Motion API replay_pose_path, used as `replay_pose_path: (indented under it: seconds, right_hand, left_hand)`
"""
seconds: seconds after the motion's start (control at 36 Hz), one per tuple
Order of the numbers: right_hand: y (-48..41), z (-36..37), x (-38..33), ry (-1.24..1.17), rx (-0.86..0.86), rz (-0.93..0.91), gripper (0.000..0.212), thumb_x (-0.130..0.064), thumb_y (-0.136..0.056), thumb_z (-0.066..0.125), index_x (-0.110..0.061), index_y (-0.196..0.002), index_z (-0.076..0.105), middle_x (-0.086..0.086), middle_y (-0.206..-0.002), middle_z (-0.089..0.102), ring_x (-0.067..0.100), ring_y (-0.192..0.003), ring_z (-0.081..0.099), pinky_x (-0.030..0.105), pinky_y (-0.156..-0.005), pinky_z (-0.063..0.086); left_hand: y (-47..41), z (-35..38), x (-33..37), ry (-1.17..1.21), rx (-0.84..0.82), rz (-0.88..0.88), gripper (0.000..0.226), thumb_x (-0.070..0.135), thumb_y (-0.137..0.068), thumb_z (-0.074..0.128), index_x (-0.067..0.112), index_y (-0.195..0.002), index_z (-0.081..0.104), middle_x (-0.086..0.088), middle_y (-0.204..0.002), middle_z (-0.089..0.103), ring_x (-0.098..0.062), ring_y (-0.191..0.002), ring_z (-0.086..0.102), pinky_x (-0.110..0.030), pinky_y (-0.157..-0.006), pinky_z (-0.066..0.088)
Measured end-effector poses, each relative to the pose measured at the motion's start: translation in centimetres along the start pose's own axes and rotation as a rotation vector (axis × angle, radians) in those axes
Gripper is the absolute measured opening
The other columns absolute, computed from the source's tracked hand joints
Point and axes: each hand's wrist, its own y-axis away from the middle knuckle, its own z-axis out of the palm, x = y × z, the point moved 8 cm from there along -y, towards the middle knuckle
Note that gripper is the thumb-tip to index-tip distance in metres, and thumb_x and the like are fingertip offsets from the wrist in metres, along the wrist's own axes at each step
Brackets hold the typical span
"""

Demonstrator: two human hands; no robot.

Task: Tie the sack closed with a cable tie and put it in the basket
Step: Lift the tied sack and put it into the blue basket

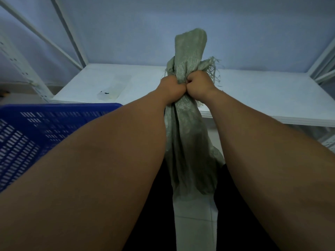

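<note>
A grey-green woven sack hangs in front of me, its neck gathered into a tight bunch. My left hand and my right hand are both clenched around that neck, side by side and touching. The sack's frayed mouth sticks up above my fists. The body of the sack hangs down between my forearms, above the floor. A blue slotted plastic basket stands at my lower left. I cannot make out a cable tie on the sack; my fists cover the neck.
A white shelf board runs across behind the sack, with a small clear bag holding dark bits lying on its left part. White metal rack posts rise at left and right. A pale tiled floor shows below.
</note>
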Motion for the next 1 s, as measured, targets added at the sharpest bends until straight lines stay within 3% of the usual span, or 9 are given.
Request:
replay_pose_path:
  seconds: [0.14,0.22,0.39,0.5,0.61,0.72,0.81,0.92,1.0]
  right_hand:
    - [-0.1,0.1,-0.1,0.005,-0.009,0.012,0.017,0.002,-0.083,0.051,-0.006,-0.07,0.059,0.014,-0.079,0.058,0.025,-0.076,0.054,0.026,-0.065,0.038]
    - [-0.1,0.1,-0.2,0.01,-0.004,0.022,0.02,0.001,-0.083,0.051,-0.008,-0.065,0.053,0.013,-0.079,0.056,0.025,-0.076,0.053,0.026,-0.065,0.037]
    - [0.1,1.0,1.1,-0.063,0.029,0.123,0.019,-0.006,-0.089,0.052,-0.003,-0.086,0.071,0.009,-0.085,0.06,0.024,-0.08,0.054,0.026,-0.071,0.041]
    - [-0.3,1.0,1.9,-0.1,0.048,0.195,0.033,-0.01,-0.093,0.051,-0.013,-0.061,0.053,0.003,-0.067,0.052,0.023,-0.076,0.052,0.025,-0.063,0.035]
    - [-0.6,0.9,2.9,-0.188,0.073,0.249,0.034,-0.01,-0.096,0.049,-0.013,-0.062,0.052,0.001,-0.064,0.049,0.022,-0.076,0.053,0.027,-0.053,0.032]
    - [-0.5,0.8,3.3,-0.307,0.106,0.28,0.032,-0.01,-0.095,0.047,-0.02,-0.066,0.052,0.003,-0.079,0.056,0.021,-0.082,0.054,0.025,-0.07,0.037]
    - [-0.5,0.5,3.3,-0.368,0.136,0.316,0.026,-0.009,-0.094,0.048,-0.017,-0.07,0.054,0.004,-0.081,0.057,0.023,-0.082,0.056,0.025,-0.07,0.037]
    - [-0.5,0.4,3.5,-0.405,0.144,0.368,0.032,-0.008,-0.093,0.048,-0.016,-0.062,0.05,-0.001,-0.068,0.052,0.022,-0.077,0.055,0.025,-0.068,0.04]
    - [-0.3,0.9,3.1,-0.439,0.087,0.41,0.02,-0.009,-0.095,0.049,-0.007,-0.089,0.068,0.004,-0.084,0.064,0.019,-0.082,0.058,0.024,-0.07,0.044]
  left_hand:
    - [0.0,-0.1,-0.1,0.009,0.018,-0.002,0.014,0.024,-0.092,0.055,0.014,-0.099,0.062,-0.006,-0.097,0.059,-0.023,-0.093,0.057,-0.025,-0.076,0.041]
    - [0.1,0.1,-0.7,0.087,0.057,-0.026,0.015,0.024,-0.092,0.054,0.014,-0.098,0.063,-0.011,-0.1,0.063,-0.025,-0.097,0.06,-0.026,-0.076,0.044]
    - [-0.3,1.7,-1.5,0.123,0.061,-0.127,0.034,0.018,-0.096,0.046,0.005,-0.124,0.059,-0.018,-0.123,0.062,-0.031,-0.112,0.059,-0.026,-0.083,0.042]
    - [-0.5,2.3,-1.4,0.18,0.053,-0.183,0.037,0.015,-0.096,0.043,0.003,-0.127,0.06,-0.019,-0.126,0.062,-0.032,-0.114,0.059,-0.029,-0.09,0.047]
    - [-0.6,3.1,-1.2,0.332,0.021,-0.232,0.039,0.014,-0.097,0.042,-0.001,-0.13,0.058,-0.022,-0.127,0.062,-0.034,-0.117,0.059,-0.036,-0.097,0.049]
    - [-0.6,3.5,-1.7,0.512,-0.009,-0.353,0.036,0.014,-0.095,0.045,0.0,-0.124,0.06,-0.02,-0.119,0.066,-0.031,-0.102,0.065,-0.035,-0.084,0.055]
    - [0.2,4.2,-1.6,0.661,-0.117,-0.434,0.024,0.013,-0.088,0.047,0.002,-0.105,0.06,-0.014,-0.091,0.063,-0.026,-0.081,0.061,-0.034,-0.071,0.053]
    - [1.4,5.1,-1.3,0.655,-0.232,-0.443,0.021,0.007,-0.1,0.039,0.004,-0.091,0.058,-0.01,-0.08,0.054,-0.024,-0.087,0.053,-0.028,-0.068,0.049]
    - [1.1,5.1,-1.8,0.669,-0.193,-0.427,0.023,0.02,-0.098,0.049,0.005,-0.108,0.063,-0.012,-0.095,0.064,-0.026,-0.091,0.063,-0.038,-0.084,0.056]
